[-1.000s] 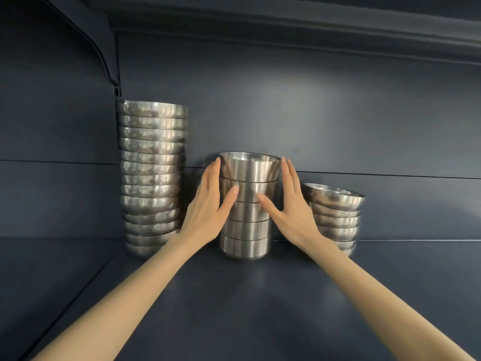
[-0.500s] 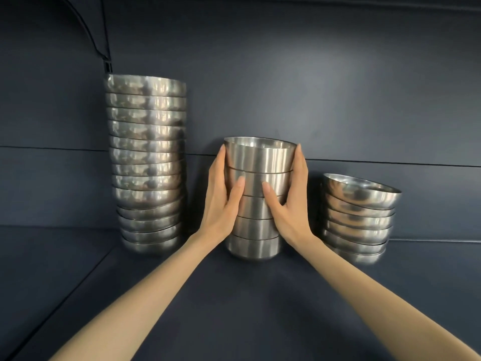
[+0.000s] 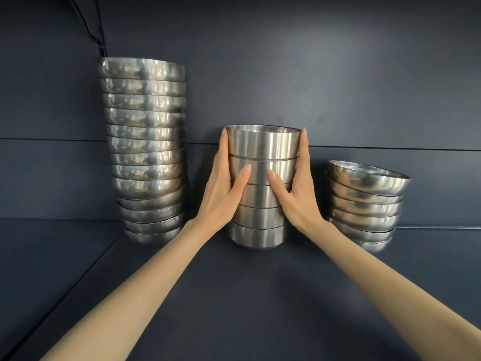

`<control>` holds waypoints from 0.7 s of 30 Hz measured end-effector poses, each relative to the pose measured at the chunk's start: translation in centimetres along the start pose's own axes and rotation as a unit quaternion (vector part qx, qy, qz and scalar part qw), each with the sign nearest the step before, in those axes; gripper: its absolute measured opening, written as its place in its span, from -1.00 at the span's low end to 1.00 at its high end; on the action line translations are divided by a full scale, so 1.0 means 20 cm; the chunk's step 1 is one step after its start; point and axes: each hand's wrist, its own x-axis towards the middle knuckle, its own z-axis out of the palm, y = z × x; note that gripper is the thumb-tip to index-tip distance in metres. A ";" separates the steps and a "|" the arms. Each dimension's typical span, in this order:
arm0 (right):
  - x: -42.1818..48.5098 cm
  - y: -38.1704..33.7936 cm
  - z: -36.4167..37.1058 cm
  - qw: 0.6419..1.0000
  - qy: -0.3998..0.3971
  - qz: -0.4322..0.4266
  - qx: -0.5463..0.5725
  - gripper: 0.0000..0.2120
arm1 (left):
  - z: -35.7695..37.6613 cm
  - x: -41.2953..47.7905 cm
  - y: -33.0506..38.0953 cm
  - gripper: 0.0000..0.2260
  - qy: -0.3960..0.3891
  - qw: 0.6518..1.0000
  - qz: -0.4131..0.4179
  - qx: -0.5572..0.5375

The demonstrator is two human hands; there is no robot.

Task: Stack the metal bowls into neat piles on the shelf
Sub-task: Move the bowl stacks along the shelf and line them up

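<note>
Three piles of metal bowls stand on the dark shelf (image 3: 234, 303). In the middle, a short stack of straight-sided bowls (image 3: 263, 144) rests on the shelf floor, upright. My left hand (image 3: 221, 196) grips its left side and my right hand (image 3: 299, 199) grips its right side. Both thumbs lie across the front of the stack, while the fingers reach up along the sides to the top rim. A tall stack of wider bowls (image 3: 145, 152) is on the left. A low pile of wide bowls (image 3: 364, 204) on the right leans, its top bowl tilted.
The shelf's dark back wall (image 3: 338, 87) stands right behind all three piles. A side wall and a bracket (image 3: 99, 40) close off the left. Bare shelf floor stretches in front of the piles toward me.
Both hands have closed in on the middle stack, from loosely flanking it to clasping its sides higher up. The view has moved closer to the shelf.
</note>
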 end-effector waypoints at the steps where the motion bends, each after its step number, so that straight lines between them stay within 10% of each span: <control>1: 0.00 0.00 0.00 1.000 -0.005 0.000 0.001 -0.23 | 0.00 0.00 0.00 -0.38 -0.002 1.000 0.001 0.001; 21: 0.04 -0.02 -0.01 0.999 -0.029 -0.007 0.018 -0.21 | -0.04 0.05 0.03 -0.36 -0.020 1.000 0.018 0.009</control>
